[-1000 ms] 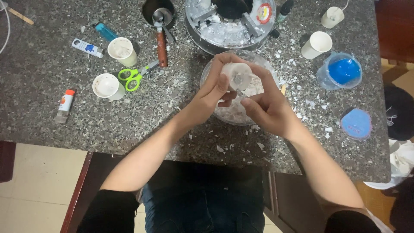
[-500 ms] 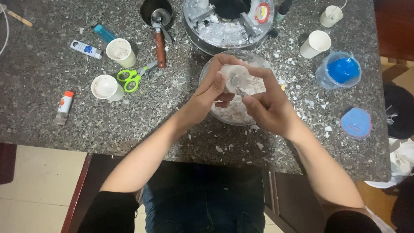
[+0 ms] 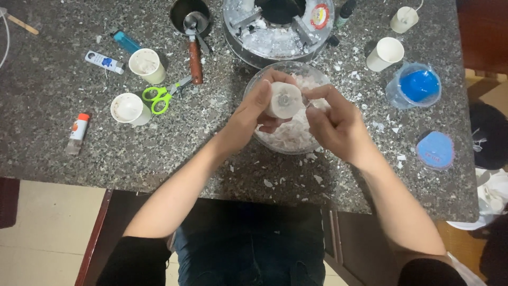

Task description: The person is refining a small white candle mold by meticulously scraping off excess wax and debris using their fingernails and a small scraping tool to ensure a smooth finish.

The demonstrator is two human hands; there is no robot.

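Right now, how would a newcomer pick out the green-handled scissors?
Start at the speckled grey stone counter, on the side of the left hand. Between two white paper cups lie the green-handled scissors, the only bright lime-green item, blades pointing toward a brown-handled metal scoop.

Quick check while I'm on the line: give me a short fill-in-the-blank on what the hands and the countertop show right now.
1. The left hand holds a white candle-like lump over a clear ____ of white flakes.
2. The scissors have ____ handles.
3. The open tub right of the hands holds ____ material.
4. The right hand pinches at the lump with its ____.

Missing words: bowl; green; blue; fingertips
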